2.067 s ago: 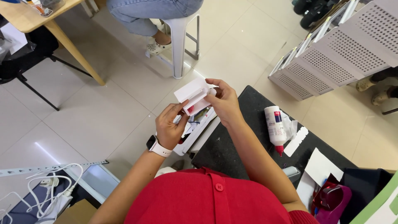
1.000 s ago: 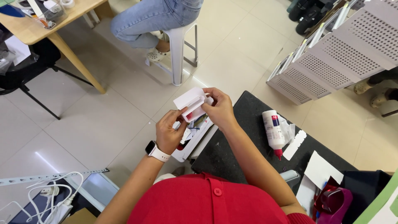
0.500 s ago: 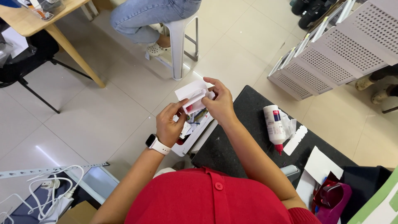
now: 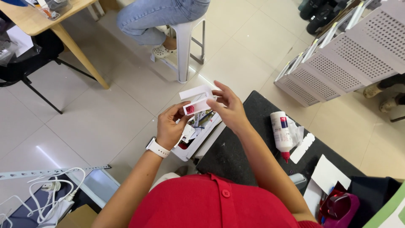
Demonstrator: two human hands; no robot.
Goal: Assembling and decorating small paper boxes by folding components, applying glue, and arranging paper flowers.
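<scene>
Over a floor of large pale glossy tiles [image 4: 105, 114], the person's left hand [image 4: 171, 128] and right hand [image 4: 228, 107] meet in mid-air on a small white card piece with a rectangular window and a red spot [image 4: 196, 101]. The left thumb and forefinger pinch its lower left corner by the red spot, while the right fingertips pinch its right edge with the other fingers spread upward. Just below the hands a shallow white plastic tray of small parts [image 4: 196, 137] sits at the edge of a black speckled worktop [image 4: 236, 147]. On that worktop, well to the right, lies a white glue bottle with a red nozzle [image 4: 282, 133], with white paper strips [image 4: 303, 147] beside it. Farther off, a light wooden table [image 4: 55, 17] stands at upper left, a seated person in blue jeans [image 4: 156, 17] occupies a white stool [image 4: 185, 42], and grey perforated metal panels [image 4: 337, 63] lean at upper right.
</scene>
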